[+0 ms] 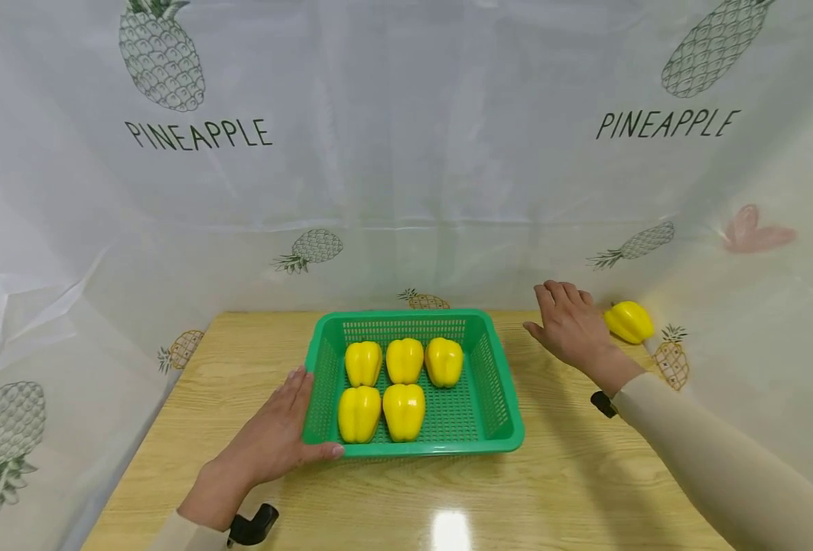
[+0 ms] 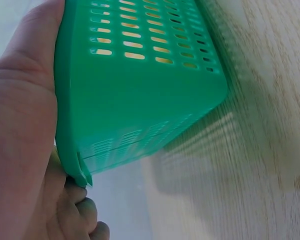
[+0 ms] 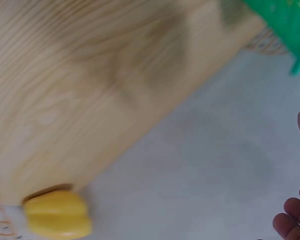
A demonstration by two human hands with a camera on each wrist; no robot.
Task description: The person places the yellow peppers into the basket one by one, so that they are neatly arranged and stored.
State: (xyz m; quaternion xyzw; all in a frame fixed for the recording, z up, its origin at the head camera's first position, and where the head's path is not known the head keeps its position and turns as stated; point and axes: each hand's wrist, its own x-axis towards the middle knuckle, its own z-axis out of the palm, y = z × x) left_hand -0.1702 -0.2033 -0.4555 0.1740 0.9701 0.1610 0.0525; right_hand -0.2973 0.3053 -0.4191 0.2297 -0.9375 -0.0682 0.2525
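Several yellow bell peppers (image 1: 404,412) sit in two rows in a green perforated plastic basket (image 1: 505,383). My left hand (image 1: 268,432) rests at the basket's near left corner, its fingers extended along the left side and its thumb on the front rim. In the left wrist view, the palm lies against the rim of the basket (image 2: 140,90). To the right of the basket, my right hand (image 1: 574,325) hovers over the table with its fingers loosely extended and nothing in it. Just beyond it, one more yellow bell pepper (image 1: 629,321) lies on its side at the far right corner.
The basket stands on a light wood table (image 1: 241,360). A white curtain (image 1: 406,153) printed with pineapples hangs close along the table's back and sides. In the right wrist view, the lone pepper (image 3: 57,215) lies by the table edge.
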